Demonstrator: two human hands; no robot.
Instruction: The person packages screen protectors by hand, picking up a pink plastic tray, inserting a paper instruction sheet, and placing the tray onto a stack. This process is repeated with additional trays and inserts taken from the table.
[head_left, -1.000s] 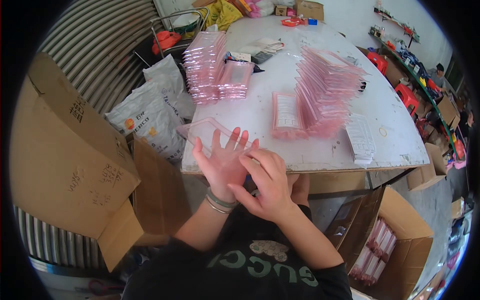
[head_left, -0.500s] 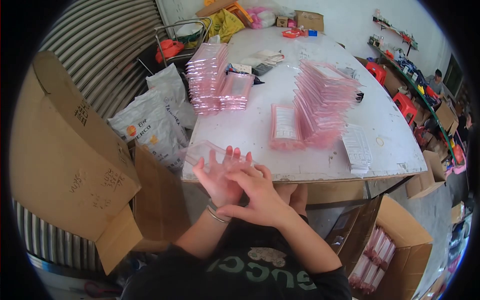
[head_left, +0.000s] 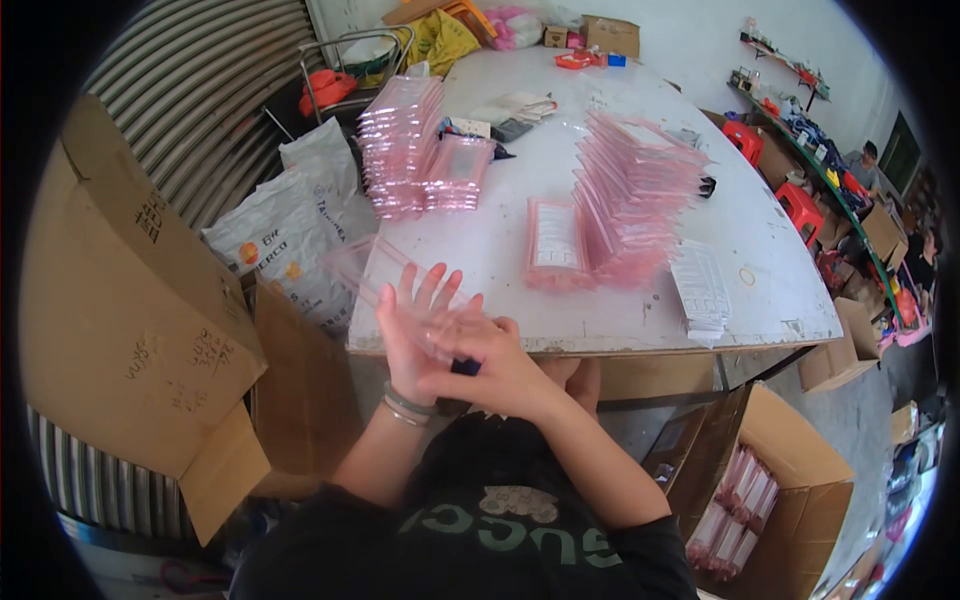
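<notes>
A clear, pink-tinted plastic sleeve (head_left: 362, 262) slants over the table's near left edge, its near end between my hands. My left hand (head_left: 412, 335) is upright with its fingers stretched and spread, the sleeve lying against the palm and fingers. My right hand (head_left: 490, 362) comes across from the right, fingers bent over the sleeve's near end; its fingertips are partly hidden. Ahead stand a tall stack of pink packs (head_left: 400, 150) with a lower stack (head_left: 460, 172) beside it. Farther right are a leaning pile of pink packs (head_left: 635, 200) and a short stack with printed cards (head_left: 557, 240).
Printed paper sheets (head_left: 703, 290) lie on the white table (head_left: 470, 260) at right. A big carton (head_left: 150, 300) and white sacks (head_left: 290, 240) stand at left. An open carton (head_left: 800, 450) holding pink packs is at lower right. A person (head_left: 866, 165) sits far right.
The sleeve has swung up and left, its far end rising. My left hand has turned more upright, while my right hand has shifted slightly left with the sleeve's near end.
</notes>
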